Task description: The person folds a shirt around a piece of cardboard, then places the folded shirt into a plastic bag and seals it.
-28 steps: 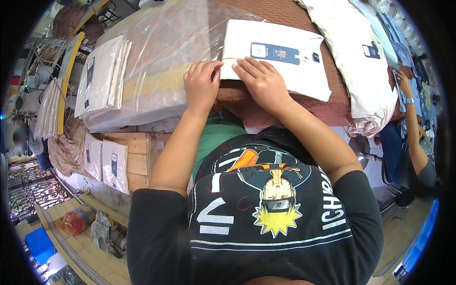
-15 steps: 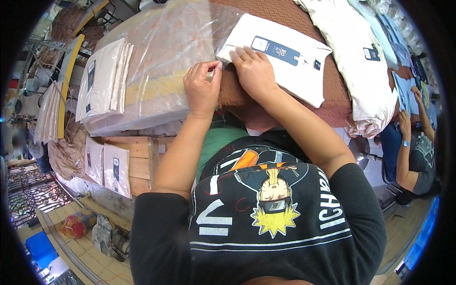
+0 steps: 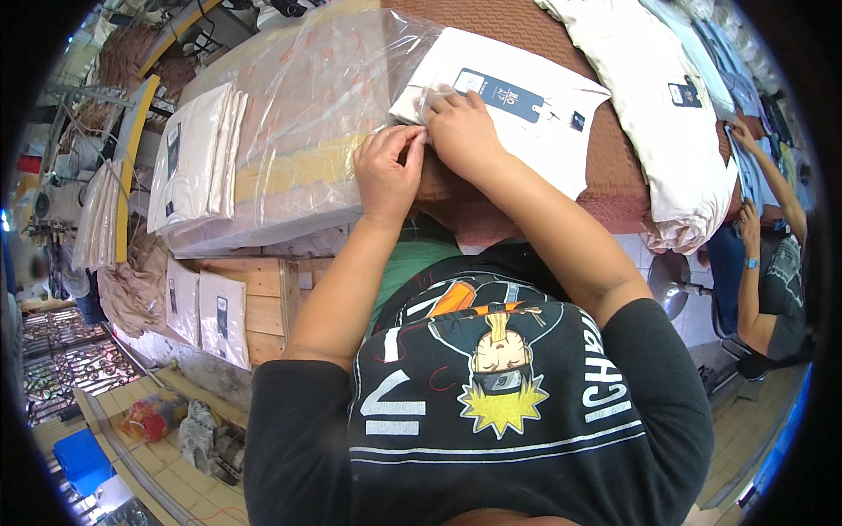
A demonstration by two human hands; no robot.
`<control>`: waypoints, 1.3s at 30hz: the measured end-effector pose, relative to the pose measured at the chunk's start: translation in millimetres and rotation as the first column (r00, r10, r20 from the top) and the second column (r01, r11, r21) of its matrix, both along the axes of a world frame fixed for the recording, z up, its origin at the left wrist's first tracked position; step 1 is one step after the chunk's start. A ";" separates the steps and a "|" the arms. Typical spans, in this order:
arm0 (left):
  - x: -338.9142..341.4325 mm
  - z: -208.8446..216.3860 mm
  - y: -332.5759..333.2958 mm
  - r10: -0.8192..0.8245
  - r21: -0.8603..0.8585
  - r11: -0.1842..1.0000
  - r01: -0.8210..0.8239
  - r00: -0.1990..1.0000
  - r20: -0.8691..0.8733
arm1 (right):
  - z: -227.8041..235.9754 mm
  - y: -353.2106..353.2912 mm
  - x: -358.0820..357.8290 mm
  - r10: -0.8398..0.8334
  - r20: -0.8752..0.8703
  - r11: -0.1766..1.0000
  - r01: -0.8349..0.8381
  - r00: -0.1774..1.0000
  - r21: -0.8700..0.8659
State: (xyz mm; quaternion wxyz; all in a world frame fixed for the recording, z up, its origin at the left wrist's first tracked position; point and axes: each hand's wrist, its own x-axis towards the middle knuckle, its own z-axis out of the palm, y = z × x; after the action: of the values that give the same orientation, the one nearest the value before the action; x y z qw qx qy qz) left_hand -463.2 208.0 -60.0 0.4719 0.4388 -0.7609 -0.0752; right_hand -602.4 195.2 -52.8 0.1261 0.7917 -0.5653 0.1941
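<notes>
A folded white shirt [image 3: 561,96] with a dark blue hang tag [image 3: 509,95] lies on a brown textured cloth. Its left end meets a large clear plastic bag [image 3: 307,96] spread to the left. My left hand [image 3: 388,171] is closed in a pinch at the bag's edge, close beside my right hand. My right hand [image 3: 467,133] is closed over the shirt's near left corner, its fingers bunched by the tag and a bit of plastic shining at the fingertips. The right thumb is mostly hidden.
Bagged folded shirts [image 3: 197,162] are stacked on the plastic at left; more bagged shirts [image 3: 224,316] lie lower beside wooden boards. Loose white shirts [image 3: 640,114] lie at right. A co-worker [image 3: 776,272] handles blue garments at far right. A yellow-edged frame [image 3: 132,167] stands left.
My left hand has shifted slightly right and down, its fingertips now closer to my right hand. My right hand stays at the shirt's corner, with plastic now showing at its fingers.
</notes>
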 end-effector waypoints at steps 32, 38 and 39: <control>-67.2 45.2 -66.9 0.067 0.077 0.993 -0.094 0.952 0.298 | 7.5 61.0 -169.1 -0.694 0.719 0.695 -0.288 -0.031 0.659; -73.5 42.5 -50.2 -0.011 0.066 0.998 -0.002 0.982 0.191 | 16.5 84.5 -103.3 -0.657 0.734 0.738 -0.347 -0.173 0.579; -72.9 38.8 -49.4 -0.008 0.060 0.998 -0.006 0.973 0.231 | 17.9 85.6 -94.0 -0.654 0.732 0.742 -0.352 -0.190 0.571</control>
State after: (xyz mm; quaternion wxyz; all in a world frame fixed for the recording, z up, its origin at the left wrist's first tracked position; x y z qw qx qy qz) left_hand -536.1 158.6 -21.2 0.3665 0.4581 -0.8084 -0.0469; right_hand -696.4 280.8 -34.9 -0.5960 0.2462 -0.5769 0.5013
